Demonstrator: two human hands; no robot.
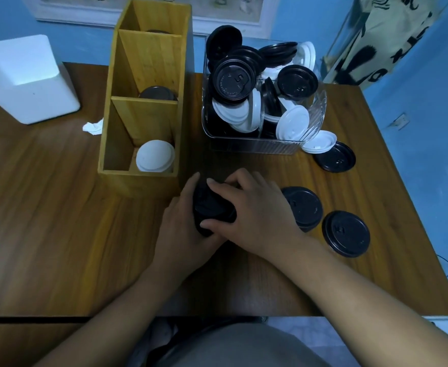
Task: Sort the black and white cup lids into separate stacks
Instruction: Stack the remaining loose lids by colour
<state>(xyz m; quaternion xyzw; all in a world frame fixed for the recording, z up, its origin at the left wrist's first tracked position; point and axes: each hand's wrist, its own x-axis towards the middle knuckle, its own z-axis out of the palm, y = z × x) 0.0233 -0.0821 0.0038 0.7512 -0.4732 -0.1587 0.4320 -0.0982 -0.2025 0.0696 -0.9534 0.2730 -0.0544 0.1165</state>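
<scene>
A stack of black lids (209, 207) sits between both my hands near the table's middle front. My left hand (180, 229) cups it from the left and below, and my right hand (252, 213) grips it from the top and right. A clear bin (291, 147) behind holds several mixed black and white lids. The wooden organizer (143, 102) has white lids (155, 156) in its near compartment and black lids (158, 93) in its middle one. Loose black lids lie to the right: one stack (306, 209), another lid (345, 233) and a third lid (336, 157), with a white lid (319, 141) leaning by the bin.
A white box (24, 78) stands at the back left of the wooden table (45, 221), with a crumpled white paper (93, 126) beside the organizer. A printed bag (371, 41) hangs at the back right. The table's front edge runs just above my lap.
</scene>
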